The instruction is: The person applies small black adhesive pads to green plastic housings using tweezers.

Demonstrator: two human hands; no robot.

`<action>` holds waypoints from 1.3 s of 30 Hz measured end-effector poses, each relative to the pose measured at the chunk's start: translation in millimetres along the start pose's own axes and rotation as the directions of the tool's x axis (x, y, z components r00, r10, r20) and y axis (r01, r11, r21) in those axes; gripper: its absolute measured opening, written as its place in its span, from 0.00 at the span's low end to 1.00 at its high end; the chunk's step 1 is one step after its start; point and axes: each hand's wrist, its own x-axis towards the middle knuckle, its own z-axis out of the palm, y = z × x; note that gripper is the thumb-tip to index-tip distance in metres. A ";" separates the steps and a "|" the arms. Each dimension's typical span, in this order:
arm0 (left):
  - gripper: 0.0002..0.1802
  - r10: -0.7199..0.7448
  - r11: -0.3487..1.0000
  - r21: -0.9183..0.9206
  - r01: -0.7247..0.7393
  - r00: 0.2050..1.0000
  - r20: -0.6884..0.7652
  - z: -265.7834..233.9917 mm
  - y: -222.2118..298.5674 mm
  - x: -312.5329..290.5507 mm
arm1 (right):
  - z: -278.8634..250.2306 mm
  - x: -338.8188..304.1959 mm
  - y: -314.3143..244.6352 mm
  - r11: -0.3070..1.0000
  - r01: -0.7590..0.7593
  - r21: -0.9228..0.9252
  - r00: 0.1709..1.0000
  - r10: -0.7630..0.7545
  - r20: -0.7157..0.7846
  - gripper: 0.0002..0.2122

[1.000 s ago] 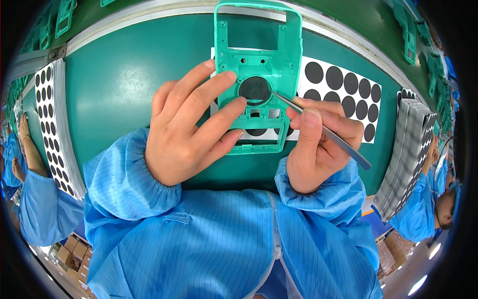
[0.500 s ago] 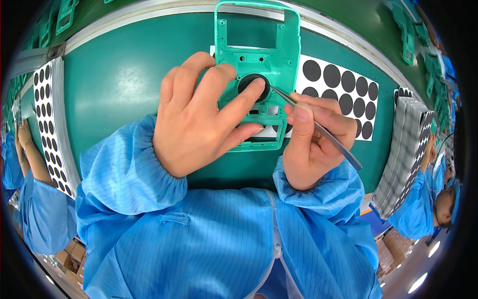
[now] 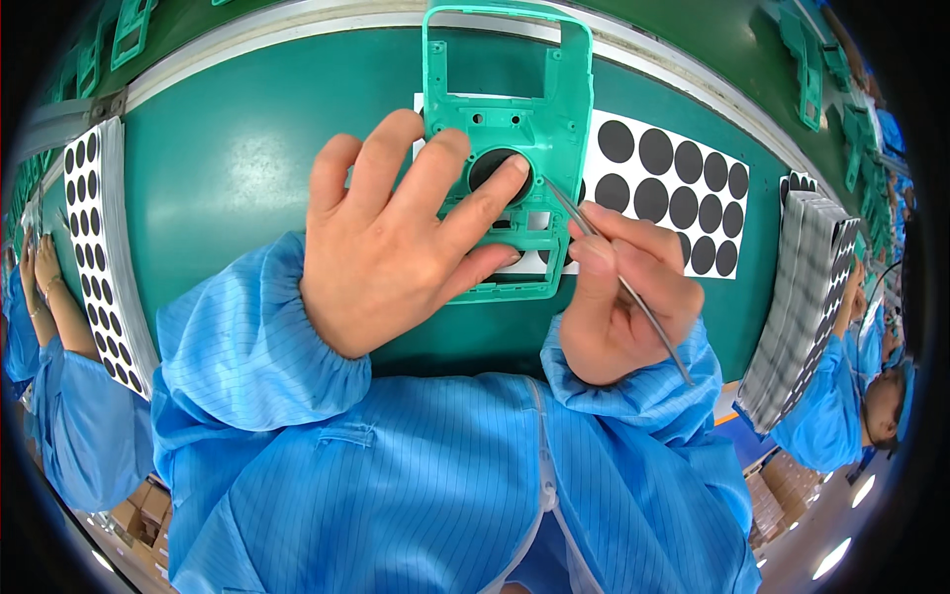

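A green plastic housing [image 3: 569, 119] with an open frame lies on the table, over a white sheet of black round stickers [image 3: 727, 168]. In its round recess sits a black disc [image 3: 490, 168]. My left hand [image 3: 381, 228] rests on the housing with fingers spread, the index fingertip pressing on the disc. In my right hand [image 3: 633, 287] is a pair of metal tweezers [image 3: 633, 297], pinched between thumb and fingers. The tweezers' tips are over the housing just right of the recess, apart from the disc.
Stacks of sticker sheets stand at the left [image 3: 99, 257] and the right [image 3: 802, 297]. A metal rail [image 3: 297, 40] crosses behind the green table [image 3: 228, 148]. Beyond it lie more green housings [image 3: 807, 64]. People in blue sleeves sit on both sides.
The tweezers' tips have drawn away from the disc's edge, to the right and slightly down, and the tool has turned steeper. My left index finger stays on the disc.
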 end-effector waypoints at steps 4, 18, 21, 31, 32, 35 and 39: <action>0.30 0.007 0.999 -0.033 -0.006 1.000 0.007 -0.4 0.0 1.9 | 2.8 -2.8 2.1 0.973 0.006 0.231 0.988 0.030 -0.151 0.08; 0.20 0.009 0.960 -0.280 -0.004 1.000 0.016 -2.2 -7.6 -2.7 | -0.8 -3.4 3.0 1.000 -0.011 0.029 1.000 0.011 0.019 0.07; 0.20 -0.004 0.956 -0.293 0.006 1.000 0.008 -3.2 -8.5 -2.7 | 3.3 -1.1 3.5 0.998 0.012 0.065 0.998 -0.007 -0.065 0.06; 0.22 -0.019 0.938 -0.346 0.034 0.999 0.047 -4.0 -2.9 -3.3 | -10.9 3.5 0.6 0.973 0.000 0.232 0.990 0.033 -0.134 0.10; 0.22 -0.029 0.911 -0.411 0.032 0.999 0.014 -3.2 -0.8 -4.1 | -10.9 6.8 1.4 0.950 0.055 0.307 0.955 0.041 -0.295 0.07; 0.21 -0.081 0.866 -0.493 0.078 0.997 0.015 -16.8 -4.4 14.0 | -30.2 25.8 -0.7 0.953 0.050 0.300 0.830 0.128 -0.543 0.05; 0.17 0.026 0.947 -0.304 -0.104 0.967 -0.252 1.1 -39.8 100.1 | -50.2 28.8 2.3 0.939 0.033 0.343 0.821 0.170 -0.545 0.04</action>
